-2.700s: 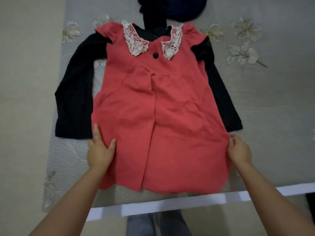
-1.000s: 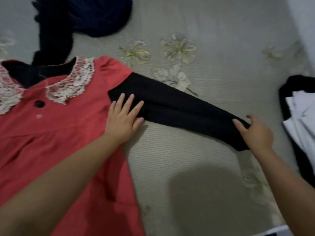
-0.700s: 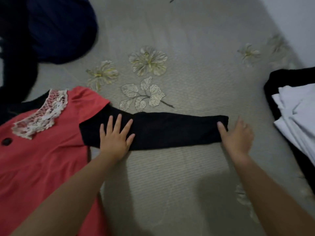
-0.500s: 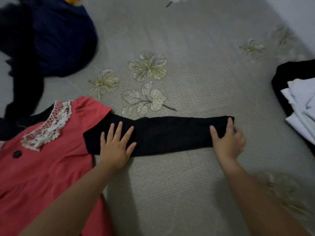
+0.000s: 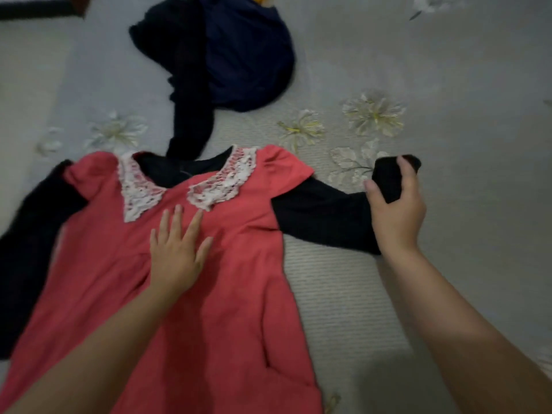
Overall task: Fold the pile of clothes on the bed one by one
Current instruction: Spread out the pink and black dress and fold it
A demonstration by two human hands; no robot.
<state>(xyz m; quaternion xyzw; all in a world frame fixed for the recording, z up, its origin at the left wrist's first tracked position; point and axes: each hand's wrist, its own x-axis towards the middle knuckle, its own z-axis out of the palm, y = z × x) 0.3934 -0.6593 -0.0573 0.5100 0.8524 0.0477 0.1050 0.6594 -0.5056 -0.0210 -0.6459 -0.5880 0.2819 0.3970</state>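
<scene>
Gripping soft black sleeve [image 5: 322, 213], fingers [image 5: 406, 174] curled.

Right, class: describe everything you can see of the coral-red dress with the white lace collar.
The coral-red dress with a white lace collar lies flat, front up, on the grey flowered bedspread. It has short puffed sleeves over long black sleeves and looks like soft matte cloth. The left hand rests flat on its chest; the right hand grips the right black sleeve's end.

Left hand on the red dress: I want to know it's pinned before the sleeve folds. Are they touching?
Touching. The head view shows the left hand lying flat, fingers spread, on the red dress chest just below the lace collar.
</scene>
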